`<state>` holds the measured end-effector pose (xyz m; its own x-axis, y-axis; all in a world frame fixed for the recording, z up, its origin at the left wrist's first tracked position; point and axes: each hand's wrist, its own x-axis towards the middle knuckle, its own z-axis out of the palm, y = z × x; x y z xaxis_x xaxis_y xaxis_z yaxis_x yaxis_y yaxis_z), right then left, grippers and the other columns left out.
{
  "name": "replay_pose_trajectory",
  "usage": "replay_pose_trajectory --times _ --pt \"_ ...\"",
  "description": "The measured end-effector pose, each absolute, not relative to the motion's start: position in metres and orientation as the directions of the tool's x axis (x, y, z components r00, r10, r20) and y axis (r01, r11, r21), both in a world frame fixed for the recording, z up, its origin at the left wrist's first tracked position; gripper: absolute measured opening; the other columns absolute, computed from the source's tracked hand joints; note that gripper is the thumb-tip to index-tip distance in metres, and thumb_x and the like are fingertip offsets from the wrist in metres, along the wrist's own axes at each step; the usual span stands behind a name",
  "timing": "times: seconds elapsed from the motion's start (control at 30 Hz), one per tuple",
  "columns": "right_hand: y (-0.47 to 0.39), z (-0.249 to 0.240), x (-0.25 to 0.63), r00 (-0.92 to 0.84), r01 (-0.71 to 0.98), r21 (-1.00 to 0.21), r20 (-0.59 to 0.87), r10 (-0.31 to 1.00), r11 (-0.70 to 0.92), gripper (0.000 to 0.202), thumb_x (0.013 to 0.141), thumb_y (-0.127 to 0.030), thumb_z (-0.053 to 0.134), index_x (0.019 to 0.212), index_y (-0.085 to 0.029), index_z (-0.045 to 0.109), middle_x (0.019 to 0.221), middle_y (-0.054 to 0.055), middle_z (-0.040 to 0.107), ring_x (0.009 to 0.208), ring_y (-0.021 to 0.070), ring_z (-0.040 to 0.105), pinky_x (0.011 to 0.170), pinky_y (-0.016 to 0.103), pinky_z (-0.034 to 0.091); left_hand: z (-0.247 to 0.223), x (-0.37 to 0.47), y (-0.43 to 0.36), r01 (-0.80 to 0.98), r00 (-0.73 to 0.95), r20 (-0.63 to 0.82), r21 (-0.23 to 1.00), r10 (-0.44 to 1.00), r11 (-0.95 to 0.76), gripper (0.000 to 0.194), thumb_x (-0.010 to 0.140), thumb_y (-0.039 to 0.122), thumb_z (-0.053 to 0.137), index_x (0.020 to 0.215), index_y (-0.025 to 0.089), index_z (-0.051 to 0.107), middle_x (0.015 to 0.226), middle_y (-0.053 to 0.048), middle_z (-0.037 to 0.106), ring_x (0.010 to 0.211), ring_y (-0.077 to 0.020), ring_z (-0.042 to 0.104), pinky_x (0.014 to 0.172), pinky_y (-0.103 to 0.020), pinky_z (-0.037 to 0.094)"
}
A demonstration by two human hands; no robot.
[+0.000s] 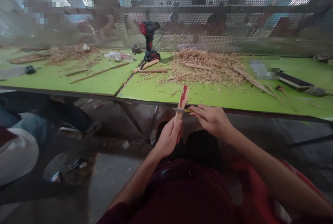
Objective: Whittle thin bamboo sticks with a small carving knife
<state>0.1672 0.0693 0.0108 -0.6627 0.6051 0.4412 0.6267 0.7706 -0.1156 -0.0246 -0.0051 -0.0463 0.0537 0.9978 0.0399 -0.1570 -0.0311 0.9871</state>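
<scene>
My left hand (pixel 169 137) is closed round the lower end of a flat wooden strip (pixel 183 98), which tilts up past the table's front edge. Dark red colour marks the strip's upper face. In my right hand (pixel 214 119) is a slim knife (pixel 187 110) with a yellow handle, pinched in the fingers. Its grey blade lies across the strip just above my left thumb; whether it bites into the wood is too small to tell. Both hands are in front of the table edge, over my lap.
Curled wood shavings (pixel 208 64) lie heaped on the green tabletop (pixel 145 93), with wooden sticks around them. A cordless drill (pixel 149 40) stands behind. A phone-like dark slab (pixel 295 79) lies at right. Perforated metal sheet (pixel 192 19) closes off the back. A person's leg shows at left.
</scene>
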Motion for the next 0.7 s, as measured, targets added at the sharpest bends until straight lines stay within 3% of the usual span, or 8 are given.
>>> replay_pose_trajectory --times 0.13,0.37,0.57,0.7 --pt "0.067 0.014 0.164 -0.662 0.623 -0.119 0.446 0.602 0.773 0.044 0.109 -0.043 0.039 0.132 -0.028 0.073 0.102 0.008 0.077 0.081 0.0221 0.070 0.064 0.033 0.048 -0.048 -0.026 -0.008 -0.162 0.068 0.065 0.985 0.996 -0.053 0.053 0.094 0.073 0.050 0.079 0.022 0.043 0.053 0.008 0.041 0.043 -0.0069 0.032 0.041 -0.021 0.025" --pt "0.081 0.021 0.170 -0.660 0.681 0.009 0.441 0.608 0.733 0.040 0.108 -0.042 0.041 0.122 -0.029 0.076 0.090 0.008 0.074 0.077 0.0198 0.065 0.058 0.029 0.038 -0.053 -0.027 -0.008 -0.140 0.073 0.023 0.990 0.997 -0.012 0.051 0.095 0.070 0.051 0.079 0.023 0.043 0.052 0.009 0.038 0.042 -0.0069 0.031 0.040 -0.020 0.025" --pt "0.100 0.030 0.184 -0.533 0.784 0.006 0.517 0.669 0.620 0.043 0.108 -0.044 0.041 0.119 -0.023 0.077 0.097 0.010 0.076 0.078 0.0216 0.065 0.059 0.030 0.033 -0.056 -0.022 -0.015 -0.191 0.118 0.000 0.981 0.993 0.023 0.048 0.096 0.067 0.053 0.081 0.022 0.043 0.055 0.009 0.039 0.042 -0.0059 0.029 0.038 -0.020 0.024" --pt "0.077 0.022 0.175 -0.628 0.722 0.014 0.434 0.646 0.692 0.046 0.109 -0.043 0.037 0.124 -0.024 0.076 0.099 0.009 0.077 0.078 0.0210 0.066 0.059 0.031 0.035 -0.054 -0.021 -0.015 -0.229 0.124 0.002 0.973 0.992 0.026 0.049 0.096 0.067 0.053 0.080 0.023 0.041 0.053 0.011 0.037 0.040 -0.0053 0.026 0.037 -0.019 0.022"
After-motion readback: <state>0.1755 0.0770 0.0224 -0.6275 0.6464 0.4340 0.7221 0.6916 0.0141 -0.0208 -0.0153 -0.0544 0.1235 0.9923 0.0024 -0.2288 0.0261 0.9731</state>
